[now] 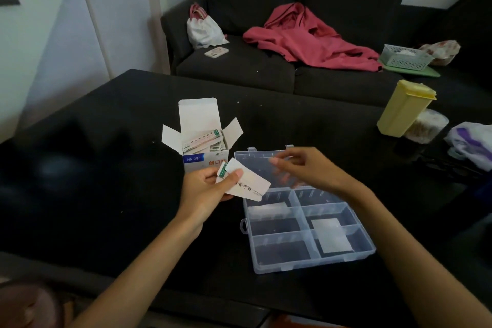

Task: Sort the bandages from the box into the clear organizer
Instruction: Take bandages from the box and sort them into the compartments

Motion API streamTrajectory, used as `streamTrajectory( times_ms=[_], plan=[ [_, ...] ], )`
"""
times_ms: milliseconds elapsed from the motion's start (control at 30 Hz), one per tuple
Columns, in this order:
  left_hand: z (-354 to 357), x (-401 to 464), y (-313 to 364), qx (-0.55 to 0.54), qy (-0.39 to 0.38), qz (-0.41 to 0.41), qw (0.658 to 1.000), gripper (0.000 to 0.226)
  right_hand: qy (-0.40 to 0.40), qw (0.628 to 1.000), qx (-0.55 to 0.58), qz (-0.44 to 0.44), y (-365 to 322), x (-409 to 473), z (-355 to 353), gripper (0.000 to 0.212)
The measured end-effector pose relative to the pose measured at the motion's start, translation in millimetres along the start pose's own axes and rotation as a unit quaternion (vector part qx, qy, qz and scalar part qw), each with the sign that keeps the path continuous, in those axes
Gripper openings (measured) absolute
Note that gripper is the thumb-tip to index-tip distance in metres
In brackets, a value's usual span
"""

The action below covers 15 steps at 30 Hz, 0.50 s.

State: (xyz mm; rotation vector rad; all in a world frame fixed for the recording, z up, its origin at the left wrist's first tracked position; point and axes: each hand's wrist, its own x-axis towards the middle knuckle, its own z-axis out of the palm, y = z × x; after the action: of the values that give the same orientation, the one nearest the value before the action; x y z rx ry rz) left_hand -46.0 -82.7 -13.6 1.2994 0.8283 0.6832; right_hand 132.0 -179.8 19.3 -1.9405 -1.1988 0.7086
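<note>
A white bandage box (203, 141) stands open on the black table, flaps spread, with several wrapped bandages inside. My left hand (206, 189) grips a small stack of wrapped bandages (245, 181) just in front of the box. The clear organizer (306, 224) lies open to the right, its lid (262, 165) folded back. A white bandage (269, 208) lies in an upper left compartment and a square white pad (331, 234) in a right one. My right hand (306, 168) hovers over the lid with loosely curled fingers, holding nothing.
A yellow lidded container (406, 108) and a round tub (427, 125) stand at the table's right, beside a plastic bag (471, 141). Behind is a dark sofa with a pink jacket (306, 37), a phone (216, 51), a white bag (203, 29) and a basket (406, 57).
</note>
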Motion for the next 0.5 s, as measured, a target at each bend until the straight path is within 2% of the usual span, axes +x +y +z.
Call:
streamTrajectory(
  times_ms=[100,167,267,367,433,500],
  plan=[
    [8,-2,-3,-0.006,-0.012,-0.006,1.000,0.009,-0.023,0.998,0.056,0.000,1,-8,16,0.012],
    [12,-4,-3,-0.020,-0.024,-0.023,0.999,0.008,0.007,0.998,0.060,-0.011,4,-8,23,0.006],
    [11,-3,0,-0.036,-0.049,-0.047,0.997,0.009,0.051,0.995,0.084,-0.022,9,-9,17,0.009],
    [0,0,4,0.003,-0.014,-0.001,1.000,0.009,0.083,0.995,0.033,-0.042,17,-10,-4,0.010],
    [-7,1,6,0.036,0.017,0.050,0.998,0.010,0.030,0.999,-0.024,-0.039,23,-9,-12,0.008],
    [-11,1,7,0.040,0.031,0.066,0.997,0.012,-0.044,0.995,-0.084,-0.042,24,-7,-4,0.009]
  ],
)
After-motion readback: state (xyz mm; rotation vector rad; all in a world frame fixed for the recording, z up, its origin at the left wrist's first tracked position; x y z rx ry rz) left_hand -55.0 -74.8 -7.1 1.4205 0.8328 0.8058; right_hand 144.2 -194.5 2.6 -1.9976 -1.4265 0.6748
